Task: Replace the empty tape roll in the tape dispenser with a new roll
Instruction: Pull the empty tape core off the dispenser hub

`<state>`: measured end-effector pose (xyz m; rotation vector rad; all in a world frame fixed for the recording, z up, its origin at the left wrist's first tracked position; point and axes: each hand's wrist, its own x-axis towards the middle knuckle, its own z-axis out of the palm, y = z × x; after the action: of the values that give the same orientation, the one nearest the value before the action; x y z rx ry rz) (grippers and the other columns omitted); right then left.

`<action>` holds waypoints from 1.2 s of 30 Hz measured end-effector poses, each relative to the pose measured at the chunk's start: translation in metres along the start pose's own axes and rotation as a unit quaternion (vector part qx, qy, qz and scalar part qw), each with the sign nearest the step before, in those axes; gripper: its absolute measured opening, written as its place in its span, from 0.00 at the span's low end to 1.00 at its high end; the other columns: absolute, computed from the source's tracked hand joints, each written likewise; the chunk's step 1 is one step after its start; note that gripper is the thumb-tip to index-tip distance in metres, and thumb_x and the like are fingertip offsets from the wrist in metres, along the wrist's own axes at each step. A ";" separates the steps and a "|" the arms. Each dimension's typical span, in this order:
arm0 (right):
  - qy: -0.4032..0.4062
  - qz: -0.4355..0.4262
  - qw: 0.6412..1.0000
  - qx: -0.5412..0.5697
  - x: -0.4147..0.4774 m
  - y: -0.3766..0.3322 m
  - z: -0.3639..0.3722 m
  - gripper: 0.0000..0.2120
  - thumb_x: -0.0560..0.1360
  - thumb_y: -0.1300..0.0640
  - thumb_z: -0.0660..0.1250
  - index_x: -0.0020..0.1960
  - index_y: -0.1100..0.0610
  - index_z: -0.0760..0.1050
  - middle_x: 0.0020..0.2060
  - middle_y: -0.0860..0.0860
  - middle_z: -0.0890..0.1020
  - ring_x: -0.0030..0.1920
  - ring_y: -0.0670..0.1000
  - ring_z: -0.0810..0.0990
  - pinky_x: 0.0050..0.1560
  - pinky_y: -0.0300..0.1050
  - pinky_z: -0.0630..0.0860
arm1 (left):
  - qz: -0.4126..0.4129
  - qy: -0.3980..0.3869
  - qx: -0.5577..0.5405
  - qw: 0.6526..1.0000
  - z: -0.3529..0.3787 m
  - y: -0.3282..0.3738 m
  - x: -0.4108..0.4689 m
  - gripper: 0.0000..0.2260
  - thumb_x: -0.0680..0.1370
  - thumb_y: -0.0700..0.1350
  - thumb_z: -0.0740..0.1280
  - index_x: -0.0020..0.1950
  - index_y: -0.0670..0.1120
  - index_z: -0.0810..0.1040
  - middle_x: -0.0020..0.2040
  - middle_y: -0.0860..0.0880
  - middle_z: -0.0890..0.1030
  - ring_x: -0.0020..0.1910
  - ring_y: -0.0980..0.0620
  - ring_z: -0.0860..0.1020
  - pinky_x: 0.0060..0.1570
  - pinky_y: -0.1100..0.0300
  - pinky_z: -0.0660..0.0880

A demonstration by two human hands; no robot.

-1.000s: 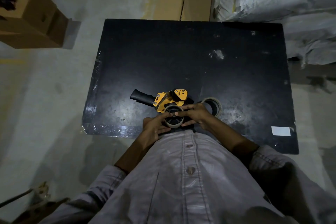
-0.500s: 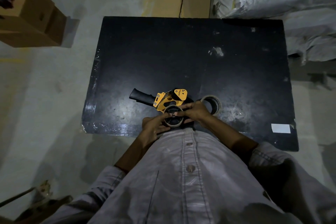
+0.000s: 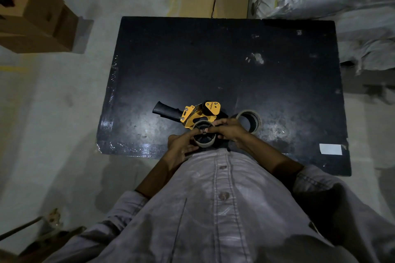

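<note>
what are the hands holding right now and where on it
Both the left hand and right hand grip the roll on the tape dispenser, fingers on its rim and hub.

A black rectangular table (image 3: 213,60) stands on a pale concrete floor (image 3: 53,113), its top scuffed and marked with pale smears, the heaviest near the far right part and near the front edge. Clear wrap glints along its left edge and front left corner. A yellow tape dispenser (image 3: 198,113) with a black handle pointing left lies close to the middle of the front edge. Just to its right a tape roll (image 3: 250,119) lies flat on the top. A white label (image 3: 330,149) sits flat by the front right corner, well apart from both
</note>
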<state>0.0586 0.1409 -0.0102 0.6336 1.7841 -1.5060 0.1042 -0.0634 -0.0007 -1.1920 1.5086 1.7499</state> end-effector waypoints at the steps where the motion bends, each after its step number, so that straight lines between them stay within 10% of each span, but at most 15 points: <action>1: -0.001 0.002 1.000 0.001 0.001 0.001 0.000 0.21 0.71 0.58 0.87 0.61 0.61 0.86 0.58 0.58 0.90 0.53 0.49 0.87 0.46 0.41 0.81 | 0.002 0.001 -0.002 1.000 0.001 0.000 0.000 0.24 0.73 0.46 0.86 0.61 0.32 0.87 0.44 0.41 0.90 0.44 0.41 0.90 0.59 0.42 0.88; 15: -0.012 0.021 0.999 0.047 0.004 0.006 0.001 0.18 0.72 0.57 0.86 0.58 0.59 0.84 0.48 0.56 0.85 0.37 0.46 0.77 0.32 0.37 0.73 | -0.005 0.014 -0.007 1.000 0.007 0.006 -0.005 0.16 0.74 0.46 0.85 0.54 0.38 0.88 0.45 0.42 0.88 0.41 0.43 0.85 0.51 0.49 0.84; 22: -0.067 0.042 0.991 0.110 -0.003 0.015 0.001 0.23 0.75 0.48 0.84 0.65 0.58 0.86 0.59 0.53 0.91 0.64 0.52 0.87 0.65 0.53 0.82 | -0.007 -0.025 0.000 1.000 0.005 0.008 -0.004 0.18 0.73 0.47 0.85 0.57 0.39 0.87 0.54 0.39 0.89 0.51 0.40 0.88 0.58 0.47 0.87; 29: -0.024 0.053 0.989 0.136 -0.011 0.004 0.003 0.12 0.75 0.58 0.84 0.54 0.62 0.87 0.47 0.54 0.92 0.44 0.49 0.91 0.38 0.39 0.84 | -0.012 -0.053 -0.019 0.998 0.000 0.011 -0.006 0.26 0.70 0.45 0.88 0.62 0.33 0.87 0.56 0.34 0.90 0.55 0.33 0.90 0.59 0.42 0.88; 36: 0.008 0.042 0.994 0.097 -0.010 0.008 0.006 0.19 0.71 0.61 0.87 0.57 0.69 0.87 0.49 0.59 0.92 0.51 0.59 0.92 0.44 0.45 0.88 | -0.008 -0.039 -0.016 0.999 0.000 0.008 -0.008 0.24 0.71 0.42 0.86 0.62 0.32 0.86 0.56 0.33 0.90 0.54 0.32 0.90 0.59 0.37 0.87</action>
<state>0.0716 0.1375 -0.0080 0.8093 1.6148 -1.6316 0.1009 -0.0639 0.0100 -1.1340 1.4268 1.7949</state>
